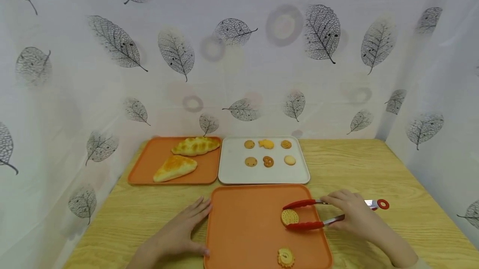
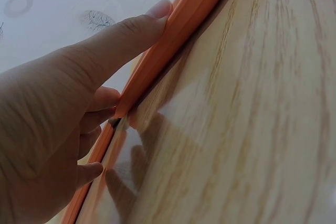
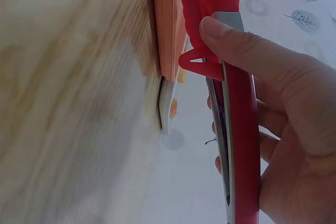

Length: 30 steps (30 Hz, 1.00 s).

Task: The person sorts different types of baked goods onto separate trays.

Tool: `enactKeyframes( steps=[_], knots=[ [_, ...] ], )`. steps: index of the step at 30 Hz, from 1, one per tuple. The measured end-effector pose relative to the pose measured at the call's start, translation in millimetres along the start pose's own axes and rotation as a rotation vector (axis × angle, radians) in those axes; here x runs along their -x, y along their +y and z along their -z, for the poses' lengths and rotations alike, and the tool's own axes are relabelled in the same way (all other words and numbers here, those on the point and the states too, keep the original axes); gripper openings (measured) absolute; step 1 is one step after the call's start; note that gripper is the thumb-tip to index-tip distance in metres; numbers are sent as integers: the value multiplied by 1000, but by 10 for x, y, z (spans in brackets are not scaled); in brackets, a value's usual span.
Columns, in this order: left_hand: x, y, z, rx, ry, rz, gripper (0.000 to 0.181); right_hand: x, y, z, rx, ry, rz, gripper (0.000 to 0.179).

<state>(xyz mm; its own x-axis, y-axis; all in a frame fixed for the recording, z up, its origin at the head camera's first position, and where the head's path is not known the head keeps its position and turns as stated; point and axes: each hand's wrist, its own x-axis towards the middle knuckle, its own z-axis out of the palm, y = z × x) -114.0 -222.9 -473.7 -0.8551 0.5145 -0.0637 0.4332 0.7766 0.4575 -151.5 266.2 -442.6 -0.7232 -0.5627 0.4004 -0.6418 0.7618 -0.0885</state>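
Observation:
My right hand [image 1: 351, 213] grips red-and-silver tongs [image 1: 306, 225], with the thumb along one arm in the right wrist view. The red tips lie either side of a round, dotted yellow biscuit [image 1: 290, 217] on the near orange tray [image 1: 243, 227]. Closer to me on that tray is a yellow biscuit with a scalloped edge [image 1: 286, 257]. At the tray's left side, my left hand [image 1: 174, 233] has its fingers spread and holds nothing. Its thumb [image 2: 160, 10] touches the tray's rim in the left wrist view, and the other fingertips are beside the tray's corner.
Behind, a white tray [image 1: 233, 173] carries several small biscuits, among them a pretzel [image 1: 267, 161] and a fish-shaped one [image 1: 266, 144]. Left of it, another orange tray [image 1: 149, 156] holds a long braided bread [image 1: 196, 146] and a triangular bread [image 1: 175, 168]. Leaf-printed cloth [image 1: 239, 73] surrounds the wooden table [image 1: 348, 161].

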Motion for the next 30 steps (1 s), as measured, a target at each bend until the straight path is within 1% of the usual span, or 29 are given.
enactKeyframes(
  steps=[2, 7, 12, 17, 24, 30],
  knots=[
    [-4, -6, -3, 0, 2, -2, 112, -84, 6, -24, 1, 3, 18, 64],
    [-5, -8, -1, -4, 1, -3, 113, -303, 7, -98, -11, -21, 40, 62],
    [-1, 0, 6, -3, 5, -2, 113, -538, 7, -206, -33, -9, 64, 58],
    [-1, 9, 13, 3, 6, -3, 114, -782, 6, -295, -67, -17, 86, 55],
    [0, 10, 19, -1, 8, -2, 114, -1167, 9, -395, -87, -15, 112, 57],
    [-5, 10, 24, -5, -1, 2, 114, -1483, 1, -453, -90, -62, 112, 60]
  ],
)
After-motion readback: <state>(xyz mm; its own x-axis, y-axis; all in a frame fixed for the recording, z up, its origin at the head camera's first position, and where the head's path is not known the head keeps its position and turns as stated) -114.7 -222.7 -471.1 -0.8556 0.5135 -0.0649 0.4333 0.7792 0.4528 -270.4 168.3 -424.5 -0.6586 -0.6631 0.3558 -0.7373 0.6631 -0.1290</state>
